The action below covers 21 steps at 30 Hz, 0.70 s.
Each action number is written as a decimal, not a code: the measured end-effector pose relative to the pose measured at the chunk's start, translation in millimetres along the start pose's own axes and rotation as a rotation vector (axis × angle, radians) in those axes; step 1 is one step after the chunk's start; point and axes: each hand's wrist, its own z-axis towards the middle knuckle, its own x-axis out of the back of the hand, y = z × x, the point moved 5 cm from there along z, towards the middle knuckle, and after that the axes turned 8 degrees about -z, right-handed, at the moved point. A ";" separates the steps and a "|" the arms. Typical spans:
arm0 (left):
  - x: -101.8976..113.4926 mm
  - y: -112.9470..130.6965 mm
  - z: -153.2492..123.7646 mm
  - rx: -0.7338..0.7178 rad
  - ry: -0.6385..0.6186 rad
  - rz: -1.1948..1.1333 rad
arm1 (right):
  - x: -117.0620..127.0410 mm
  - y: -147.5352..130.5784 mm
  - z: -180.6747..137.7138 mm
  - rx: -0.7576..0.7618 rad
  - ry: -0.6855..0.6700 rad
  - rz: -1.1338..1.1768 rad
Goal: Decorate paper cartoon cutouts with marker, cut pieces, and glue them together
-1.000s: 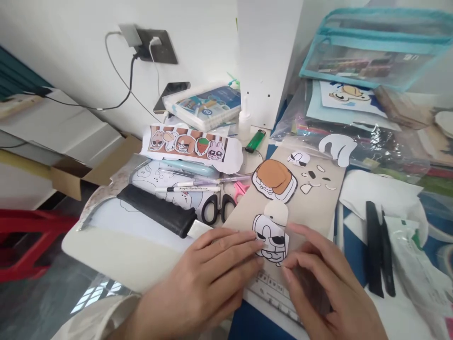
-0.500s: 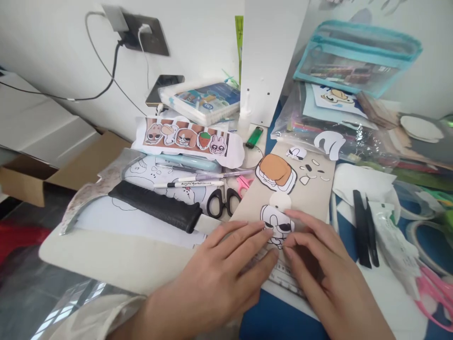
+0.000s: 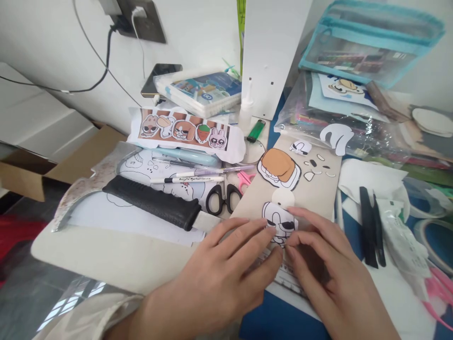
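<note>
A black-and-white cartoon paper cutout (image 3: 281,223) lies on a beige card sheet (image 3: 318,191). My left hand (image 3: 226,269) lies flat with fingers stretched out, fingertips touching the cutout's left edge. From the right, my right hand (image 3: 325,274) meets it, its curled fingers pressing on the cutout's lower right edge. A larger cutout with an orange top (image 3: 278,169) and small loose paper pieces (image 3: 314,170) lie farther up the same sheet.
Black scissors (image 3: 219,198), pens (image 3: 187,180), a black pouch (image 3: 152,204) and a strip of cartoon characters (image 3: 184,133) lie to the left. A green lighter (image 3: 255,131), glue bottle (image 3: 247,109), blue zip pouch (image 3: 371,42) and black tweezers (image 3: 370,225) surround the sheet.
Both hands have slid a little up and together over the cutout, covering more of its lower part. The view has shifted slightly to the right.
</note>
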 end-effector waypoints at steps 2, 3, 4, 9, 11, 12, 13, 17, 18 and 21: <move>-0.1 0.2 0.1 -0.003 0.010 0.008 | 0.1 -0.1 0.2 0.000 0.005 -0.004; -0.3 0.4 0.0 -0.005 0.016 0.009 | 0.3 -0.1 0.2 -0.004 0.007 -0.006; -0.7 0.3 0.0 0.000 0.019 0.010 | 0.6 -0.2 0.0 -0.008 0.006 -0.008; -2.0 -0.5 -0.3 0.030 0.017 -0.004 | 3.8 3.7 -4.8 -0.105 0.011 0.046; -2.2 -0.7 -0.2 0.038 0.009 -0.017 | 6.3 7.5 -8.1 -0.177 0.050 0.111; -2.3 -0.7 -0.1 0.044 0.002 -0.021 | 7.5 9.3 -9.8 -0.208 0.075 0.143; -2.3 -0.5 0.1 0.046 -0.006 -0.022 | 8.5 10.6 -11.2 -0.231 0.100 0.171; -3.1 1.1 0.0 0.054 -0.016 -0.002 | 10.1 11.4 -13.5 -0.242 0.167 0.228; -3.7 1.6 -0.2 0.054 -0.014 0.002 | 9.7 11.1 -13.5 -0.240 0.171 0.234; -5.8 2.2 -0.4 0.043 0.008 0.007 | 8.2 10.2 -13.7 -0.245 0.185 0.252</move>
